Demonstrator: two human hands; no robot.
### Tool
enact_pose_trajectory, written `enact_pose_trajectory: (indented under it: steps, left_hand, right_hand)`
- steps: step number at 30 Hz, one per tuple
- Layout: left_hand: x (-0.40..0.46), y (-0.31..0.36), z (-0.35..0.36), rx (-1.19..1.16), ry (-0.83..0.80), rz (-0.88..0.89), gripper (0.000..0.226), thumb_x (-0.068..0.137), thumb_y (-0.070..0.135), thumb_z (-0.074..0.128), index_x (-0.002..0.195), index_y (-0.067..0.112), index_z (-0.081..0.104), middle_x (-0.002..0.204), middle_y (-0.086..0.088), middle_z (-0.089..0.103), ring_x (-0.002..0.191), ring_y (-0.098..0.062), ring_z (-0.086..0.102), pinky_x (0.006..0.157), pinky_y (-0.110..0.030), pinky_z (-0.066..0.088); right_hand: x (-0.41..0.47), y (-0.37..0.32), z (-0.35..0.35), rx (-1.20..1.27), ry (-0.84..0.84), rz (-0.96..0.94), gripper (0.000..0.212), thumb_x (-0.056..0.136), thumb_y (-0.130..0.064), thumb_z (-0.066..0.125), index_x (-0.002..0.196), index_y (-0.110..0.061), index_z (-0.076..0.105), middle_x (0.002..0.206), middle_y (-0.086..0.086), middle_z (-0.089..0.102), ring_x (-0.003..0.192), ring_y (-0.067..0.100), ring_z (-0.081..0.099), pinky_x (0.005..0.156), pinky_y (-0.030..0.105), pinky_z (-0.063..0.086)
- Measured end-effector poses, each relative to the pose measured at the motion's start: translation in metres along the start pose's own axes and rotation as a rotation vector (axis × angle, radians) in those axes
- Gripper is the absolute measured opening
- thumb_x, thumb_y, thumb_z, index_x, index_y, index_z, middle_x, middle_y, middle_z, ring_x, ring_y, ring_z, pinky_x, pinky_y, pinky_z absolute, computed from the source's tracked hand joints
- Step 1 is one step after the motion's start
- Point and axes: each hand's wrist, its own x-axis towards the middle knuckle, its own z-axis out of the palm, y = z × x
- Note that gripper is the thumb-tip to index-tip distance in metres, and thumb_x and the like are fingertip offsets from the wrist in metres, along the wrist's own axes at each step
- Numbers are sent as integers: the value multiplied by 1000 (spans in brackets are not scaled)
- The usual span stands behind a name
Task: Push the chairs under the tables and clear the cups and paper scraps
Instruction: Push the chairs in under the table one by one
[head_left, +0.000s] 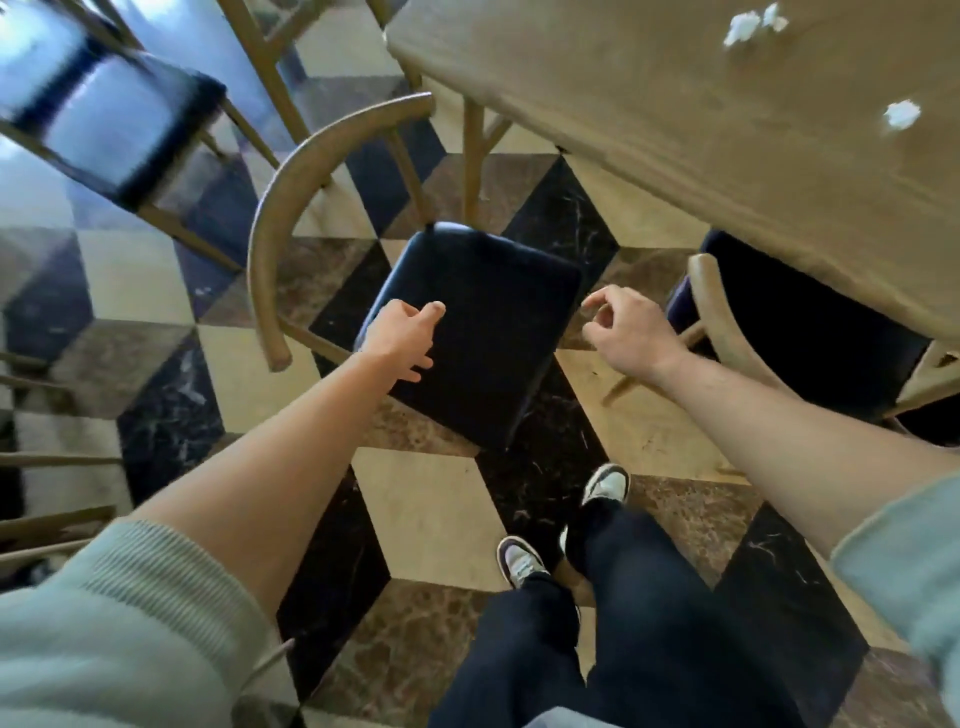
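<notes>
A wooden chair with a curved backrest (283, 182) and a dark padded seat (488, 291) stands out from the wooden table (701, 130) at the upper right. My left hand (402, 335) hovers over the seat's near left edge, fingers apart, holding nothing. To the right of the seat my right hand (621, 327) hangs above the floor with loosely curled fingers and nothing in it. White paper scraps (901, 114) lie on the tabletop, and more scraps (748, 26) lie near its far edge. No cup is in view.
A second chair (810, 322) sits partly under the table at the right. Another dark-seated chair (119, 124) stands at the upper left, blurred. Wooden chair parts (52, 519) line the left edge. My feet (561, 525) stand on the patterned marble floor (431, 504).
</notes>
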Motion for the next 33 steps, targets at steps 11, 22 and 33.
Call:
enact_pose_trajectory:
  steps: [11,22,33]
  left_hand:
    - [119,17,-160,165,335,157,20,99,38,61,106,20,65,91,-1,70,83,-16,70,69,-32,57]
    - [311,77,-219,223,-20,250,41,93,52,63,121,22,61,104,0,68,89,-14,67,67,-30,52]
    - [392,116,-202,409,-379,393,39,84,45,73,115,27,60,100,1,67,85,-16,69,65,-33,56]
  right_hand:
    - [137,-156,101,265,-366,34,32,87,-34,72,116,-31,59,98,-9,64,94,13,65,73,26,49]
    - [247,-300,232,479,-536,130,79,82,-48,73,149,-15,46,140,7,60,127,26,56,108,48,46]
    - [247,-352,310,947,-340,506,68,68,-24,73,127,-27,39,78,6,59,69,22,63,79,53,60]
